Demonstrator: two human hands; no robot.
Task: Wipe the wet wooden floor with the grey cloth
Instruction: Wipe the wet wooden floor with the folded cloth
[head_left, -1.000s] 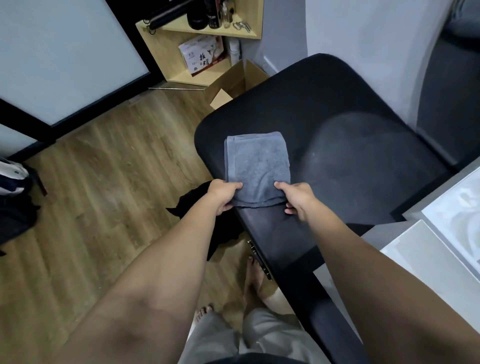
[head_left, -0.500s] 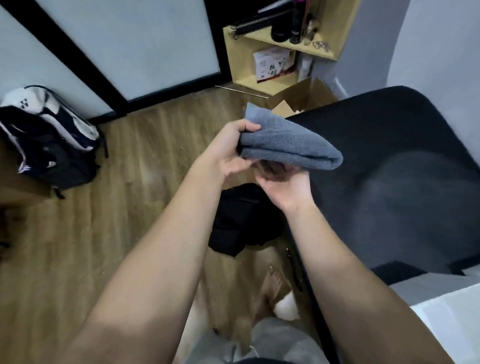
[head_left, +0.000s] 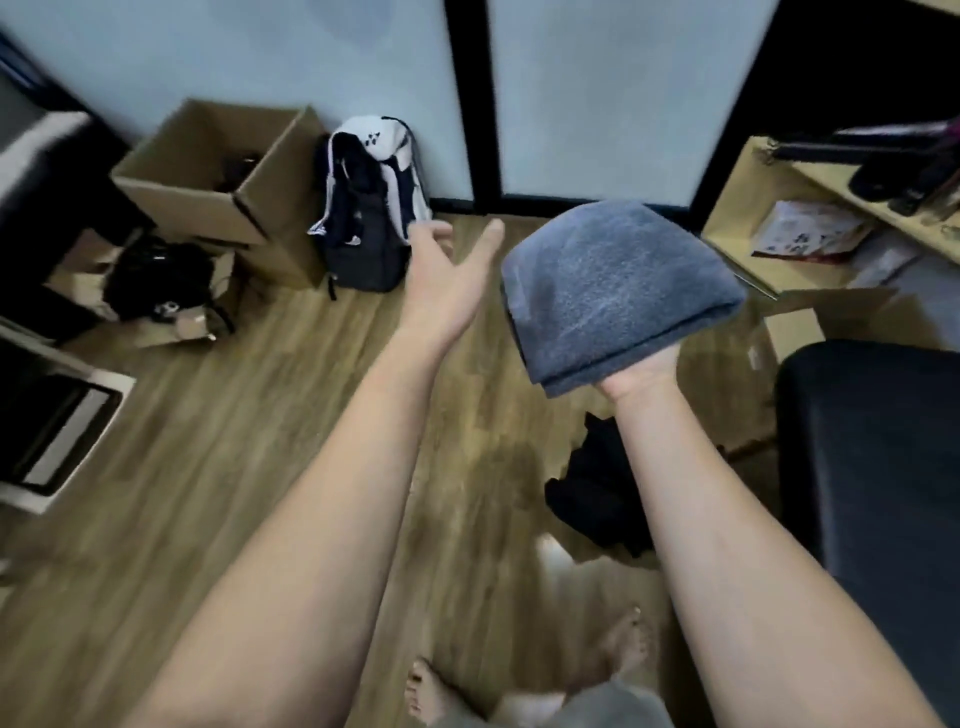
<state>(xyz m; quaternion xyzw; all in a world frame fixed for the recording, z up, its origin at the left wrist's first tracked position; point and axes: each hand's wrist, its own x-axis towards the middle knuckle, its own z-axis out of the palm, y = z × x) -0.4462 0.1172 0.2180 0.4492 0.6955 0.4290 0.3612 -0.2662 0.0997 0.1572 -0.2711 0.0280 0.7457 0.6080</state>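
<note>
Right now I've got the folded grey terry cloth (head_left: 618, 286) draped over my right hand (head_left: 641, 369), fingers hidden; left hand (head_left: 447, 280) open, empty, above wet-looking wooden plank floor (head_left: 483, 467).

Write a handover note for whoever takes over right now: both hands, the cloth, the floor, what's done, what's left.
Left hand: open, empty, held out in the air.
Right hand: palm up under the folded grey cloth, fingers hidden by it.
Cloth is in the air, not touching the wooden floor.
A darker, wet-looking patch lies between the arms, beside a black garment.
Done: cloth in hand. Left: lower it and wipe the patch.
</note>
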